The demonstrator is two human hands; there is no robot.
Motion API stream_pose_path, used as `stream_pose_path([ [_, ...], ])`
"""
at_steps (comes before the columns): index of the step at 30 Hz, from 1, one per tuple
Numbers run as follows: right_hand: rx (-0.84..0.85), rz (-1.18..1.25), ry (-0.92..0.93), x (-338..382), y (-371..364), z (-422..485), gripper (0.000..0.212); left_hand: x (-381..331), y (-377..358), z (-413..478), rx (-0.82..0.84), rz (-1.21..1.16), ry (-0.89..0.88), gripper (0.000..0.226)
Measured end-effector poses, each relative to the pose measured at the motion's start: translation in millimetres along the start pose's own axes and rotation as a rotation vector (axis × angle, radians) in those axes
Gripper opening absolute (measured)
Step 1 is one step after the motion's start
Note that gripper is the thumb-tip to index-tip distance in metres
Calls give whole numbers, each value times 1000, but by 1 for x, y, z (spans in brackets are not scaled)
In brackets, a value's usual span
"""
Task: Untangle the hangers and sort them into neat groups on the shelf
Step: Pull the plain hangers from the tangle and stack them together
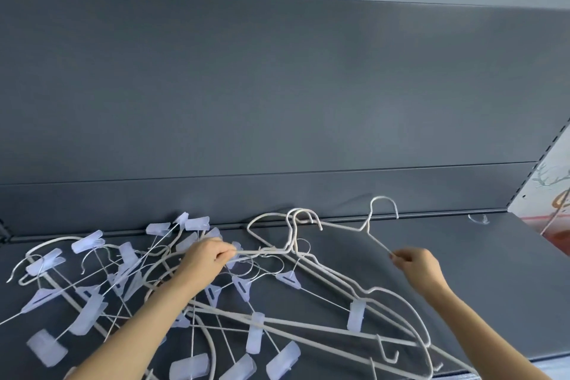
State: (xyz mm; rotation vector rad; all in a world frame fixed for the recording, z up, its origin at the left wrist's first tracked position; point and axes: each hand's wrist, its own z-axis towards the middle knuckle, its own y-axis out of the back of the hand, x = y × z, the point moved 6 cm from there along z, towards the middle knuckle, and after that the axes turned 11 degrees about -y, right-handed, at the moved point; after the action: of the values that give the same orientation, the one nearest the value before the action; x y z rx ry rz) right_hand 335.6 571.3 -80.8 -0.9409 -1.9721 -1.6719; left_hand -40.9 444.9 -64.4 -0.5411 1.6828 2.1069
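Observation:
A tangle of white wire hangers and clear clip hangers (129,284) covers the left and middle of the dark grey shelf (481,287). My left hand (205,259) grips the shoulder wires of a couple of white hangers (354,284) whose hooks lie against the back wall. My right hand (416,265) pinches the shoulder wire of a single white hanger (368,227), lifted a little, with its hook near the shelf's back edge. Clip hangers lie under and around the white ones, with their wires crossing.
The shelf's dark back panel (277,95) rises right behind the hangers. A slotted upright (538,170) and a printed panel stand at the right end. A small clear hook (478,219) lies at the back right. The shelf's front edge runs along the bottom right.

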Motion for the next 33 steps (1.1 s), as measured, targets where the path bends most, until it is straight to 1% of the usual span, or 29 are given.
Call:
stream_pose_path([
  [3, -118, 43, 112, 10, 21, -6, 11, 3, -1, 0, -3, -25, 12, 18],
  [6, -220, 31, 164, 10, 41, -4, 10, 4, -1, 2, -4, -34, 3, 18],
  [11, -346, -4, 208, 1, 73, -3, 12, 9, -3, 2, -16, -36, -5, 16],
  [15, -400, -14, 189, -12, 97, -3, 12, 13, -4, 1, -31, -37, 8, 16],
  [18, -442, -4, 213, -17, 108, -7, 12, 10, -3, 1, -43, -12, 2, 17],
  [20, -458, 13, 230, -18, 110, -10, 12, 7, -3, 3, -47, 38, -5, 18],
  [23, -470, 28, 252, -17, 108, -14, 12, 4, -7, 6, -10, 149, 16, 19],
  [27, -459, 38, 251, -22, 106, -15, 12, -10, -4, 14, 14, 441, 45, 18],
  [29, -451, 46, 246, -24, 105, -16, 12, -26, -2, 21, -13, 505, 61, 20],
  [31, -443, 55, 242, -25, 105, -16, 12, -55, -5, 31, -78, 452, -5, 15],
  [33, -436, 58, 245, -25, 105, -17, 12, -94, -21, 44, -79, 425, -185, 16],
])
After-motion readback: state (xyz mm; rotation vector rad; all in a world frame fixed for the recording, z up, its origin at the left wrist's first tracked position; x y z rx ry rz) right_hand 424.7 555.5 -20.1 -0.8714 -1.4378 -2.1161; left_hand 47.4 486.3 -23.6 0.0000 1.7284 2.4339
